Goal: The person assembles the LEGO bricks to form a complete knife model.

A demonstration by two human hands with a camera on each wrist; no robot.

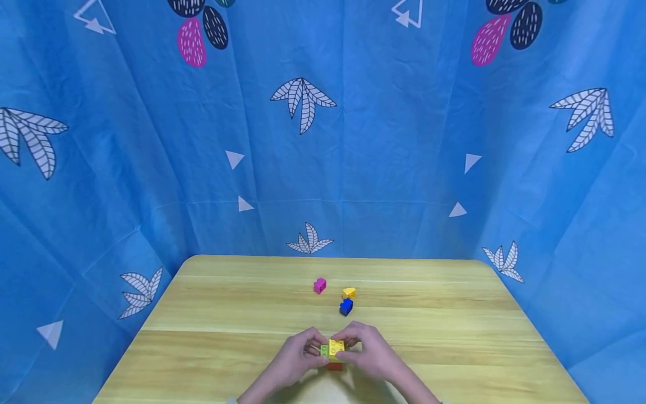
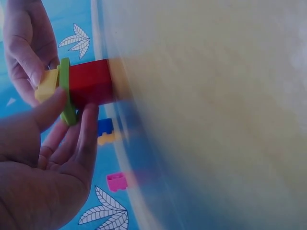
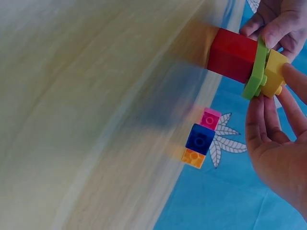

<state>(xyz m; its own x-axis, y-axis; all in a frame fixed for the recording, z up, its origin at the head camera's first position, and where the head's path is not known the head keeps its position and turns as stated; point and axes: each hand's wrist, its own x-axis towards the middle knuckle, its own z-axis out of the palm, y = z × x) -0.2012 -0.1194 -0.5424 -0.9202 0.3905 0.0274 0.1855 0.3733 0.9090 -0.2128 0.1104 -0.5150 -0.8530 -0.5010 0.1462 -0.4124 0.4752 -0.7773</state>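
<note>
A red block (image 1: 335,367) stands on the wooden table, with a thin green plate (image 1: 324,350) lying across its top. Over the plate sits a small yellow brick (image 1: 336,344), studs up; in the right wrist view the yellow brick (image 3: 275,72) looks slightly tilted, and I cannot tell whether it is fully seated. My left hand (image 1: 296,357) pinches the green plate (image 2: 67,91) from its side, fingertips close to the red block (image 2: 91,82). From the other side my right hand (image 1: 372,350) holds the yellow brick between thumb and fingers.
Farther back on the table (image 1: 227,314) lie a blue brick (image 1: 346,306), a yellow-orange brick (image 1: 349,293) just behind it, and a pink brick (image 1: 320,285) to the left. Blue patterned cloth (image 1: 383,168) hangs around the table's back and sides.
</note>
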